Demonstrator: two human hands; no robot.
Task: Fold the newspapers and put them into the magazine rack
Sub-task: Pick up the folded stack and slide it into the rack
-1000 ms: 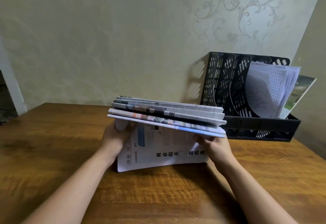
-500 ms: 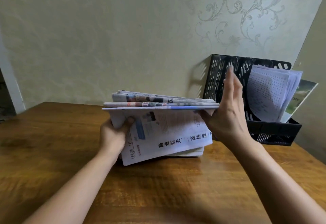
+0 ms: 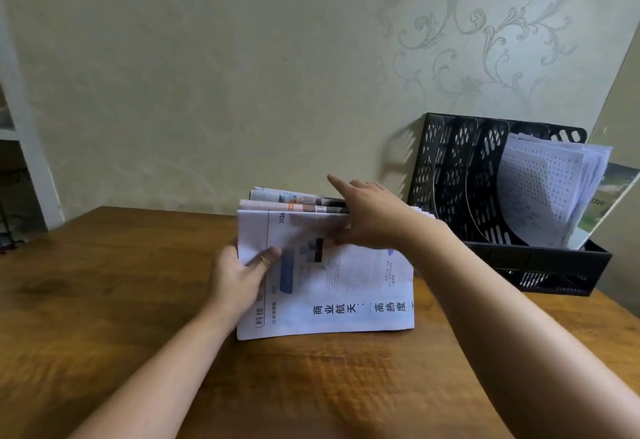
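Left hand point(image 3: 239, 276) pinches folded newspapers point(image 3: 325, 276); flat-open right hand point(image 3: 372, 217) presses above; loose sections beneath could splay.

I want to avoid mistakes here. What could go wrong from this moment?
1. The folded newspapers stand on edge on the wooden table; only the left hand pinches one end, so inner sheets may slide out.
2. The right hand lies flat on top, not gripping.
3. The magazine rack already holds papers on its right side.
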